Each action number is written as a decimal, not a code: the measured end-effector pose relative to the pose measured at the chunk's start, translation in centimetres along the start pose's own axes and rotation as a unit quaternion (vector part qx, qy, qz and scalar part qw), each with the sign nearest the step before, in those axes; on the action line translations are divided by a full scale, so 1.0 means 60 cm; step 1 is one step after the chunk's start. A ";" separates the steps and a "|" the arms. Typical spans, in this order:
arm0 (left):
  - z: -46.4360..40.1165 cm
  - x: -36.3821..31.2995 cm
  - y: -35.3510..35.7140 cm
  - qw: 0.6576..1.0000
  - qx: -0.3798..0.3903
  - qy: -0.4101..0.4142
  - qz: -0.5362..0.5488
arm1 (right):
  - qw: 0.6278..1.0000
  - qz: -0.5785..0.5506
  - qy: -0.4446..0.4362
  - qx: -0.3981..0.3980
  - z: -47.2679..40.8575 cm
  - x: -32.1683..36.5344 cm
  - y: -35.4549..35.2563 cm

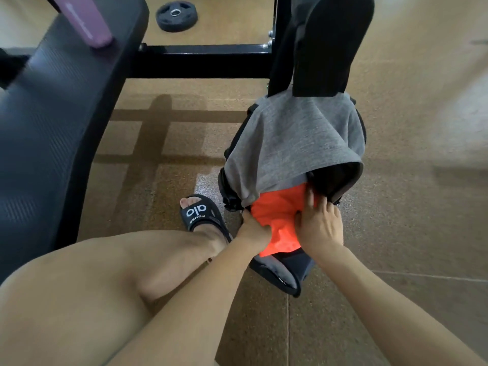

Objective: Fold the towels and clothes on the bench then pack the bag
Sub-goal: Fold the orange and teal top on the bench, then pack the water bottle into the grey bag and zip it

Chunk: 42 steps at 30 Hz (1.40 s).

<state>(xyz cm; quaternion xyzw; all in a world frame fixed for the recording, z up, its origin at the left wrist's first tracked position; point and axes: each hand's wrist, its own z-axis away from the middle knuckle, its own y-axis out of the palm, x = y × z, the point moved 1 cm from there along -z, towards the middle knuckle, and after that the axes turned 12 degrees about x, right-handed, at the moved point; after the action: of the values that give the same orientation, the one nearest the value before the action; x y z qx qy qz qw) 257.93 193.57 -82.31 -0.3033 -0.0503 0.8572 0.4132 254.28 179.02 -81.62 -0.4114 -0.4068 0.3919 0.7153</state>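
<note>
Two bare hands meet at the mouth of a grey and black bag [290, 143] standing on the tan floor [396, 207]. The left hand [254, 232] grips the near left side of an orange cloth [277, 215], fingers curled into the fabric. The right hand [320, 228] lies on the cloth's right side, thumb pressed into it and fingertips reaching into the bag's dark opening. The cloth sits partly inside the bag, bunched between both hands. Left of the hands is a foot in a black slide sandal [202, 213]. Farther left and beyond is a black padded bench [52, 114], with a purple bottle [84, 19] lying on it.
</note>
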 end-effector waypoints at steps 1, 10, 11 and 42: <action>0.004 0.002 -0.001 0.998 -0.001 0.012 -0.059 | 0.997 0.040 -0.051 -0.033 0.010 0.005 0.006; 0.110 0.030 -0.070 0.917 0.132 0.041 -0.373 | 0.975 0.150 -0.080 0.142 0.066 0.011 0.019; 0.126 0.020 -0.084 0.916 0.141 0.043 -0.373 | 0.976 0.149 -0.102 0.125 0.075 0.030 0.005; 0.012 0.146 -0.711 0.849 -0.436 0.155 -0.256 | 0.883 -0.431 -0.184 -0.007 -0.537 0.895 -0.176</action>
<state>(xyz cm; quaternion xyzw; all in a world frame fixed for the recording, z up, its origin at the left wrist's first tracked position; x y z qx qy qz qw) 282.29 228.07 -71.56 -0.5572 -0.4302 0.5528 0.4458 305.21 214.69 -68.76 -0.1215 -0.6710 0.1106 0.7230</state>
